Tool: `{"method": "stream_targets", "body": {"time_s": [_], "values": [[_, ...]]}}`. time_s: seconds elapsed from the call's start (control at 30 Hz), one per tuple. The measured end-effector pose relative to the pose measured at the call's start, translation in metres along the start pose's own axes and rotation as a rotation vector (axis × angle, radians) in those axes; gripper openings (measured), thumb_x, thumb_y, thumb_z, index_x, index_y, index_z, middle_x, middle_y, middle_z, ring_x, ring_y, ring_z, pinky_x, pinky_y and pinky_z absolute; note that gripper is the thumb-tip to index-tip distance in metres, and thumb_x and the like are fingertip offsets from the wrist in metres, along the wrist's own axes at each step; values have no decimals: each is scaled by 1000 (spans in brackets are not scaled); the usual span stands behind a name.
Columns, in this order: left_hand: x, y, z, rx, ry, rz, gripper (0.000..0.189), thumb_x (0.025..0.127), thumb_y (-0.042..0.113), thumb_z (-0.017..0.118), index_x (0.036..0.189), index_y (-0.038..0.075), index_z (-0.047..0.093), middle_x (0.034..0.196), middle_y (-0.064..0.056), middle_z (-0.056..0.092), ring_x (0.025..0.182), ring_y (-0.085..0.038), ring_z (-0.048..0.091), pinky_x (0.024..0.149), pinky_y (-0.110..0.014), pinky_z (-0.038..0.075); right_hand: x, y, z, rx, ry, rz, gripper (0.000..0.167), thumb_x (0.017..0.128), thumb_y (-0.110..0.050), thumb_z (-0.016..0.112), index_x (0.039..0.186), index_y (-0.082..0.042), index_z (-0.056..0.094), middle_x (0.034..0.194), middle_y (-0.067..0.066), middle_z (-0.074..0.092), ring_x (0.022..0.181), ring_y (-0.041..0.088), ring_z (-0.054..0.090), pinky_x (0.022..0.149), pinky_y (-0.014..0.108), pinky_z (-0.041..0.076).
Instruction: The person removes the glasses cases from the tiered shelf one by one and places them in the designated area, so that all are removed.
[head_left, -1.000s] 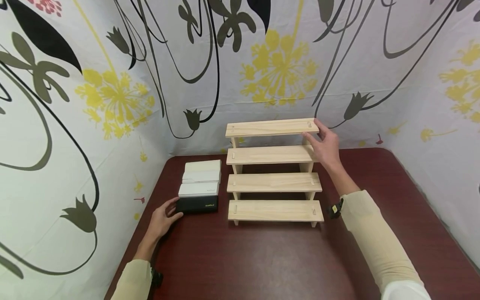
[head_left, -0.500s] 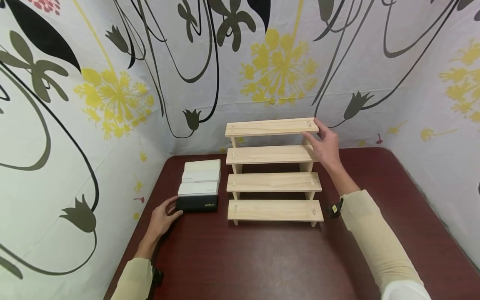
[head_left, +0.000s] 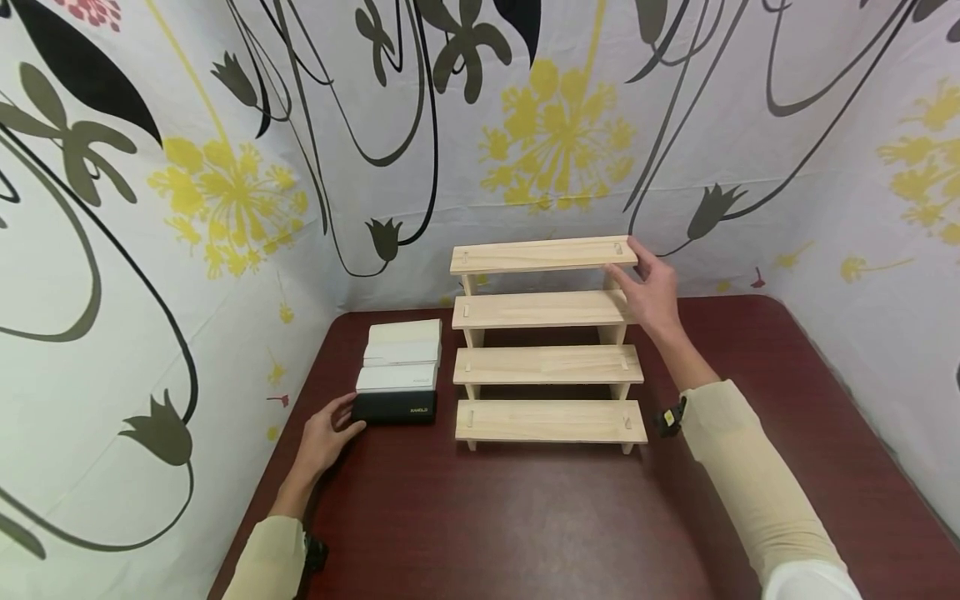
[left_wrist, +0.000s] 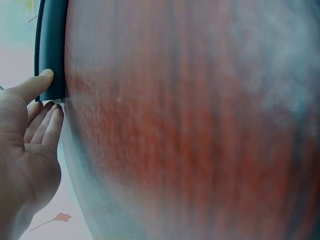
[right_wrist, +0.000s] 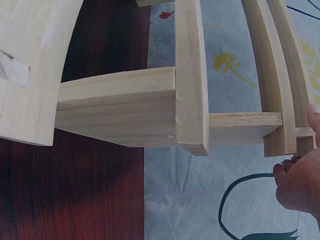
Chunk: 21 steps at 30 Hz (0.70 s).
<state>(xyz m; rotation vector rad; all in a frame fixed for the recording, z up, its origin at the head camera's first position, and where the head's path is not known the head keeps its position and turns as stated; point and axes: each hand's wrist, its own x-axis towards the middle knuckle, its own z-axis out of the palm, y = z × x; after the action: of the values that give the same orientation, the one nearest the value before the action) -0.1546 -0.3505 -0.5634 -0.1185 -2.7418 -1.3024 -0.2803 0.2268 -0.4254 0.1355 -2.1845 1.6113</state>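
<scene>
In the head view, a four-tier pale wooden display stand (head_left: 547,364) rises in steps at the table's middle. My right hand (head_left: 651,292) pinches the right end of its top shelf (head_left: 543,254), thumb at the front edge. The right wrist view catches that hand (right_wrist: 300,177) at the far shelf end. To the left lies a stepped group of flat white boxes (head_left: 397,379), with a black box (head_left: 393,408) bearing small gold lettering at the front. My left hand (head_left: 322,437) touches this black box (left_wrist: 50,45) at its left corner, thumb on its face, fingers fairly straight at its end.
Both things stand on a dark red-brown wooden table (head_left: 525,517). White cloth (head_left: 562,100) printed with flowers hangs behind and along both sides. A narrow gap parts the boxes from the stand. Each wrist carries a small dark device (head_left: 670,418).
</scene>
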Motion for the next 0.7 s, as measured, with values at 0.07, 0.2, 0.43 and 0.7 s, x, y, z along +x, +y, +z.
{"method": "stream_targets", "body": {"time_s": [0.07,0.2,0.43,0.7], "values": [[0,0,0,0,0,0,65,93,3,82,152,-2,54,151,-27,55,135,-43,59,107,-45,51,0,0,0,1,1,-1,70,101,-26,77,160,-8,46,166,11,42,152,28,41,122,38,37],[0,0,0,2,0,-7,64,94,5,82,152,-1,55,151,-27,56,135,-43,59,107,-45,51,-1,-1,0,3,1,-1,70,100,-25,78,160,-9,46,166,11,42,152,28,41,122,38,37],[-1,0,-2,-12,18,2,61,94,7,82,150,1,57,150,-27,57,133,-44,60,105,-48,52,0,0,0,-1,5,-11,70,101,-24,77,160,-5,46,166,12,42,152,29,41,122,38,37],[-2,-2,-3,-43,44,21,58,95,5,81,148,1,59,147,-22,61,131,-41,62,100,-18,53,-1,0,0,12,3,-5,71,101,-23,77,161,-3,43,166,14,40,152,29,40,122,38,37]]}}
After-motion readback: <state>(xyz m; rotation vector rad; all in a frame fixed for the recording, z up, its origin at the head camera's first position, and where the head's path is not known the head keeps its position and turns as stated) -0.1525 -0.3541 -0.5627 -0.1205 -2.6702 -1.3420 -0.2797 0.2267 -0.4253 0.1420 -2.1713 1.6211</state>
